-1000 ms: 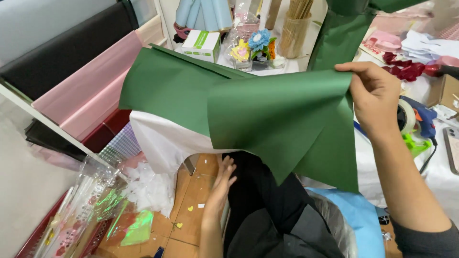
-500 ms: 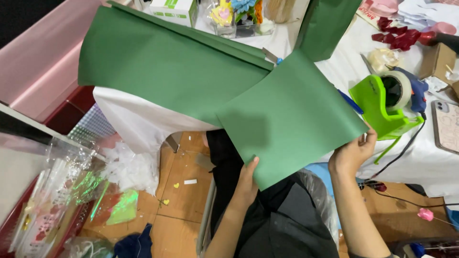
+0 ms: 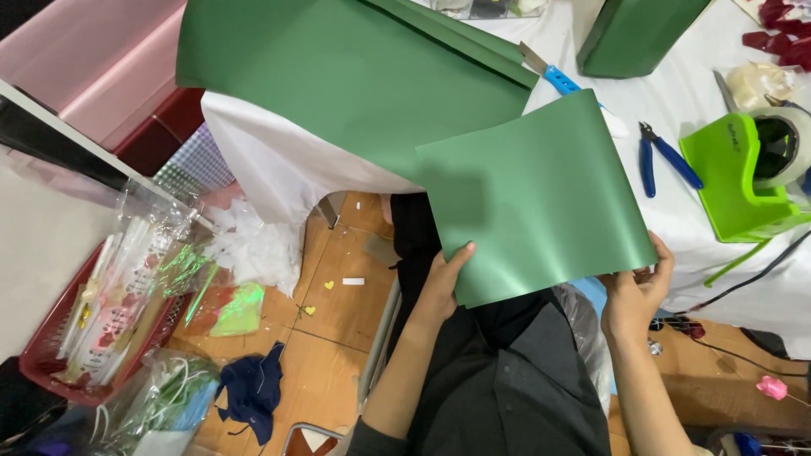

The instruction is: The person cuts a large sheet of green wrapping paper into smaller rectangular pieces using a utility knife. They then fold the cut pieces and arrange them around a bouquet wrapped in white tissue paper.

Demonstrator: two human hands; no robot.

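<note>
A cut sheet of green wrapping paper [image 3: 541,203] hangs over the table's near edge, above my lap. My left hand [image 3: 441,283] grips its lower left corner. My right hand [image 3: 635,291] pinches its lower right corner. A larger stack of green paper sheets [image 3: 338,76] lies on the white tablecloth [image 3: 270,169] behind it. A blue-handled utility knife [image 3: 553,76] rests at the edge of that stack.
Blue pliers [image 3: 663,156], a bright green tape dispenser [image 3: 743,177] and a folded green paper piece [image 3: 634,34] sit on the table to the right. A red basket of wrapped items [image 3: 93,329], plastic scraps and a dark cloth [image 3: 253,393] lie on the orange floor at left.
My right hand has come down from the sheet's top corner to its lower right corner. My left hand has taken the lower left corner, and the cut sheet has been pulled toward me.
</note>
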